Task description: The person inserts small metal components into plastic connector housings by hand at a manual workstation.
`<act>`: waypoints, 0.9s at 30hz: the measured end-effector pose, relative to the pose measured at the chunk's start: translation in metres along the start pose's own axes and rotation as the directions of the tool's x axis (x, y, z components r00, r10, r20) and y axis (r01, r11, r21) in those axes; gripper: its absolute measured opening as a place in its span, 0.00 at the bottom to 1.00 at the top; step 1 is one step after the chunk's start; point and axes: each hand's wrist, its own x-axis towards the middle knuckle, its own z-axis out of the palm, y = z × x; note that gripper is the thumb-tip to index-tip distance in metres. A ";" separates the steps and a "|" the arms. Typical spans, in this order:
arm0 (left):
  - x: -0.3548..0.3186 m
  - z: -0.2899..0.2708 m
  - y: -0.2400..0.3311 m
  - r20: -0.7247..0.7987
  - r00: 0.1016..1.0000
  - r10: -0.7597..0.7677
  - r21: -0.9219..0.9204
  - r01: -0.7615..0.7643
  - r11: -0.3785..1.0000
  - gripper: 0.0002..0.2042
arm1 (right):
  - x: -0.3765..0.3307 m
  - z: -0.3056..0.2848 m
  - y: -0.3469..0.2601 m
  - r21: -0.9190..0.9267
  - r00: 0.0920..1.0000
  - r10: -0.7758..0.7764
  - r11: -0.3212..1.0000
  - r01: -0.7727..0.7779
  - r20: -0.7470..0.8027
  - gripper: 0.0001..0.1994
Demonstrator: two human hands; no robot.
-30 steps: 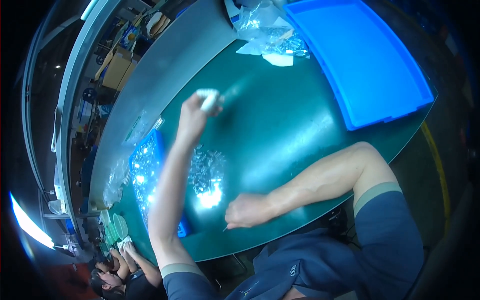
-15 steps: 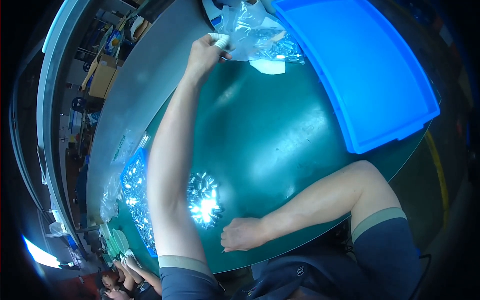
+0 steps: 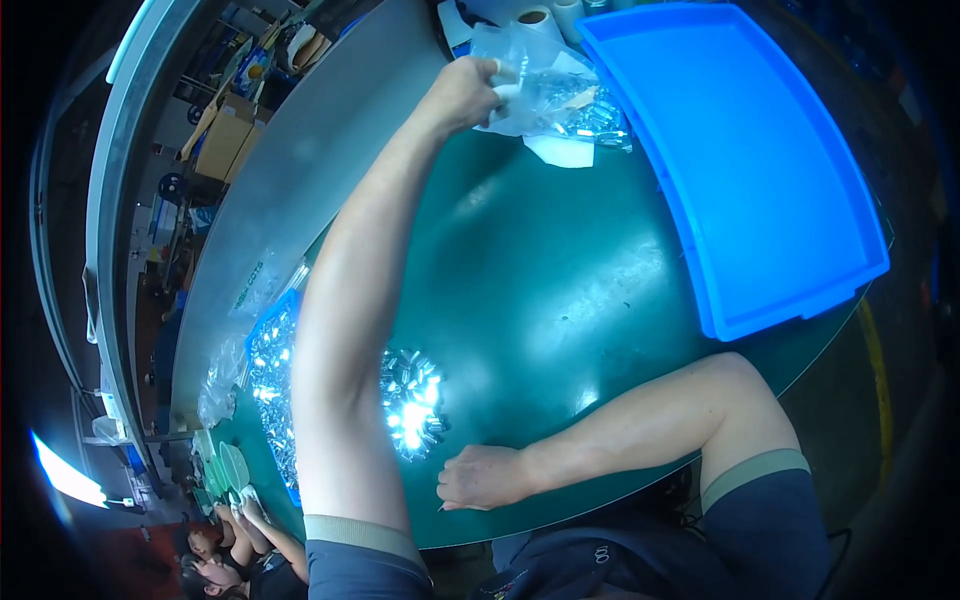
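My left hand [image 3: 465,95], with white coverings on its fingers, reaches to the far side of the table. Its fingers are bent together on the edge of a clear plastic bag [image 3: 545,85] that holds many small shiny metal pieces. My right hand [image 3: 484,477] rests closed like a fist near the table's front edge. A small thin tip pokes out below its fingers; the rest is hidden. Just to its left lies a pile of short metal cylinders [image 3: 412,405], glaring under the light. My left forearm partly covers a blue tray [image 3: 262,335] full of similar metal pieces.
A large blue tray [image 3: 745,180] stands at the right. White paper [image 3: 560,151] lies under the bag, and rolls [image 3: 538,20] stand behind it. The green table [image 3: 530,270] meets a grey panel at left. Another person's hands [image 3: 245,505] show at lower left.
The view has shifted slightly. My left hand has moved a little to the right and further onto the plastic bag. My right hand stays closed in nearly the same place.
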 end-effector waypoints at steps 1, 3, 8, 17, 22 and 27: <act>0.004 0.003 0.006 -0.045 0.999 0.009 -0.008 -0.010 1.000 0.17 | -0.001 -0.001 -0.002 0.002 1.000 -0.003 1.000 0.003 0.006 0.15; 0.006 0.006 0.019 -0.079 0.995 0.064 -0.044 -0.068 0.997 0.18 | -0.002 -0.003 -0.001 -0.008 1.000 0.017 1.000 -0.017 0.014 0.15; -0.002 0.007 0.025 -0.151 0.984 0.095 -0.061 -0.105 0.993 0.19 | -0.001 -0.002 -0.004 -0.012 0.998 0.007 1.000 -0.006 0.056 0.15; -0.144 -0.053 -0.018 -0.291 0.954 0.071 0.053 -0.058 0.997 0.17 | 0.002 -0.019 -0.001 -0.131 0.996 0.060 0.990 -0.050 0.072 0.15; -0.301 -0.047 -0.137 -0.137 0.971 -0.194 0.293 0.227 0.929 0.17 | 0.007 -0.014 -0.002 -0.076 0.999 0.006 0.997 -0.002 0.053 0.15; -0.347 -0.008 -0.142 -0.116 0.949 -0.293 0.152 0.308 0.939 0.19 | 0.000 -0.015 -0.004 -0.071 1.000 0.011 0.997 -0.010 0.022 0.13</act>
